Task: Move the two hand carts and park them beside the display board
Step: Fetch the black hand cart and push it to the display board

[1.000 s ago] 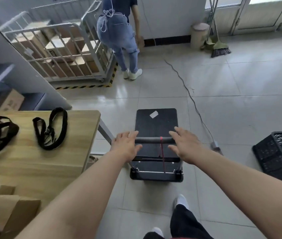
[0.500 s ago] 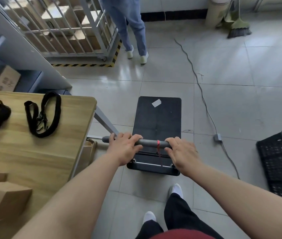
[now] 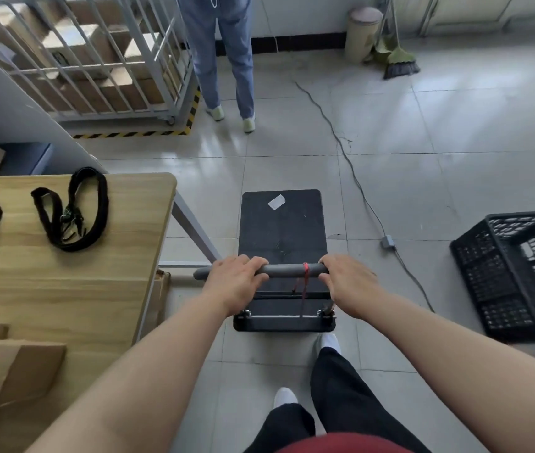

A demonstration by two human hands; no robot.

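A small black hand cart with a flat platform and a white label stands on the tiled floor right in front of me. Its grey padded handle bar carries a red cord. My left hand is closed around the bar's left part, and my right hand is closed around its right end. No second cart and no display board appear in this view.
A wooden table with black straps and cardboard boxes flanks the cart's left. A black plastic crate sits right. A cable runs across the floor. Ahead stand a person and a caged trolley of boxes.
Both hands went from resting open over the handle to gripping it. The view tilted down and then shifted as I moved with the cart.
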